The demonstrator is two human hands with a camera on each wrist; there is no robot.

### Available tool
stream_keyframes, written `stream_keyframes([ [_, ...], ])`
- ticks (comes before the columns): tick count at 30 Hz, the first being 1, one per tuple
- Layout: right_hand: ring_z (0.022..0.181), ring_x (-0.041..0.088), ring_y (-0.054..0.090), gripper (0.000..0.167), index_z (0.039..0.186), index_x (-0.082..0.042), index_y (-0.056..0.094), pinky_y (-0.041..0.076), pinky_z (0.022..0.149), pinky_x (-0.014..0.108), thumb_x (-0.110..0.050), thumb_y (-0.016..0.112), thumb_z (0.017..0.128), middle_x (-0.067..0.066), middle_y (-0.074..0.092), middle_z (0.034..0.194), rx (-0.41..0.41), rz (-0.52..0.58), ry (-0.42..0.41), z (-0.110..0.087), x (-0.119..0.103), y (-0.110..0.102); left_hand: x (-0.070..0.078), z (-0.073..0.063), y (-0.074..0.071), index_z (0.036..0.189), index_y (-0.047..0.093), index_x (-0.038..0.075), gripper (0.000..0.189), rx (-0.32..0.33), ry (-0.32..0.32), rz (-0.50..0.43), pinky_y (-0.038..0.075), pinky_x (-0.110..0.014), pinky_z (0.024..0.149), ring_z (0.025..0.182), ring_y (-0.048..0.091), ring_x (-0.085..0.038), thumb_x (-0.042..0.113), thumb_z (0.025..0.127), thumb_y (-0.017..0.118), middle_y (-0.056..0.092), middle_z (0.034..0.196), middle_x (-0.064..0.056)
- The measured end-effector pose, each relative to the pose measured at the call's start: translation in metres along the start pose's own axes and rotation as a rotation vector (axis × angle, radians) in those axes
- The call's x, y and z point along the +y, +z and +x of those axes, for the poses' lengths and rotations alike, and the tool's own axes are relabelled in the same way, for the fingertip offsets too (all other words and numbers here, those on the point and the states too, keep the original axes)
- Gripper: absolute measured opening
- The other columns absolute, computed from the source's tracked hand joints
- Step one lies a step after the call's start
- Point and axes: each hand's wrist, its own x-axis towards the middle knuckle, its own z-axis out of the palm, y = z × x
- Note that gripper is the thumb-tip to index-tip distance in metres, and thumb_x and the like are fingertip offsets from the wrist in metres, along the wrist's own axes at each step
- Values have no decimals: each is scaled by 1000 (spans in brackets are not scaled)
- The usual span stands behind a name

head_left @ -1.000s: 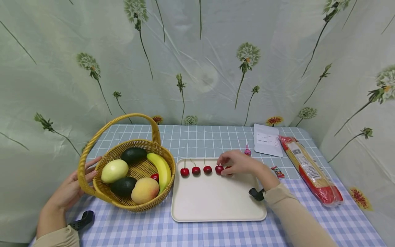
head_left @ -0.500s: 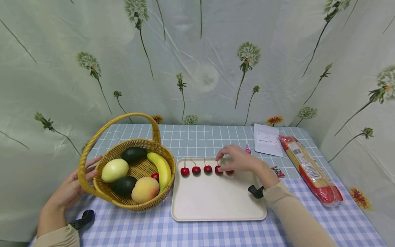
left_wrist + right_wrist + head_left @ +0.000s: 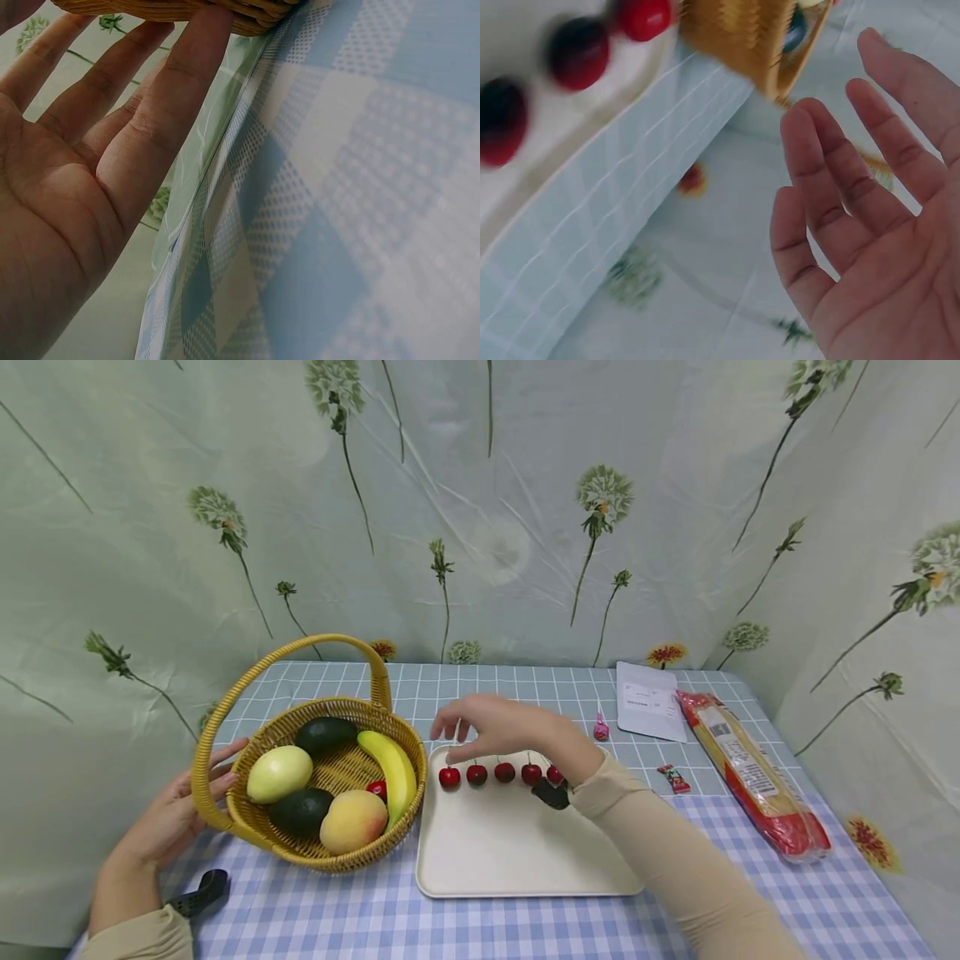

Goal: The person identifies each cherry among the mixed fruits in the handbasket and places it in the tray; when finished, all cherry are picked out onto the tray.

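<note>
My left hand (image 3: 174, 817) rests its spread, straight fingers against the left side of the yellow wicker basket (image 3: 417, 752); the left wrist view has the fingertips right at the weave. In the basket lie a banana (image 3: 392, 772), a peach (image 3: 352, 822), a pale yellow-green fruit (image 3: 279, 775), two dark green avocados (image 3: 325, 737) and a cherry (image 3: 377, 789). A row of several cherries (image 3: 476, 774) with stems lines the far side of a cream tray (image 3: 525, 852). Over that row's left part hovers my right hand (image 3: 498, 727), fingers loosely bent and holding nothing.
Behind the tray's right end lie a pink wrapped lollipop (image 3: 601, 727) and a white pouch (image 3: 648, 702). A small red-green candy (image 3: 674, 778) and a long red-yellow package (image 3: 753, 777) are on the right. A flower-printed curtain (image 3: 510, 527) hangs behind the table.
My right hand has let go by the cherries at the row's right end and moved left, rising over the left end. The left hand and basket have stayed put.
</note>
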Motion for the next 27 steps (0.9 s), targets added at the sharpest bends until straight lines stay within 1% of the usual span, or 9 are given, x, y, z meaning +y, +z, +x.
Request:
stream_keyframes([
  [2,112,22,70,33,132,-13,71,56,99,35,-24,78,101,6,75,122,-35,-7,-15,14,-12,-1,0,0,0,167,42,22,57,0,-5,1,62,-28,89,125,66,2,0,115,36,64,146,22],
  [5,109,21,71,38,136,-10,70,56,96,31,-24,78,101,10,75,122,-79,-13,-31,34,-25,1,0,0,0,167,41,24,57,1,-7,0,63,-29,88,123,68,1,0,115,36,64,146,23],
  [7,106,17,69,40,138,-11,69,55,94,27,-25,78,101,10,75,121,-108,-27,-30,48,-33,4,0,0,0,167,41,24,57,1,-4,3,63,-29,88,122,68,0,0,115,36,64,145,23],
  [10,106,14,65,44,141,-12,68,54,92,23,-27,79,101,8,74,123,-157,-44,-17,67,-41,9,0,0,1,168,40,23,58,-4,6,3,63,-29,88,123,68,0,-1,115,35,63,146,22],
  [13,106,12,63,45,142,-14,67,54,88,20,-27,78,101,6,73,123,-198,-62,11,83,-47,15,-1,0,1,168,39,21,58,-12,18,-4,63,-29,89,124,67,0,-2,115,34,63,147,22],
  [17,95,13,68,44,142,-15,67,56,80,21,-27,79,101,3,72,115,-240,-31,69,100,-54,22,-2,-1,-1,169,37,20,58,-16,24,-9,63,-29,90,126,66,0,-2,115,34,62,149,21],
  [21,87,15,74,43,142,-18,67,59,80,26,-26,79,101,0,71,109,-292,6,132,113,-59,28,-3,-4,-3,169,37,21,58,-14,14,2,63,-30,90,126,66,1,-1,115,33,62,148,22],
  [23,87,15,75,43,141,-19,68,60,82,27,-24,79,101,0,71,111,-312,10,163,118,-60,30,-3,-4,-3,169,36,20,58,-13,11,13,63,-30,90,126,66,0,-1,115,34,62,148,22],
  [27,85,13,75,42,141,-20,69,60,85,27,-21,79,100,1,68,123,-347,3,211,127,-60,34,-2,-2,-2,170,35,21,58,-9,3,28,62,-29,90,125,67,0,0,116,34,61,148,22],
])
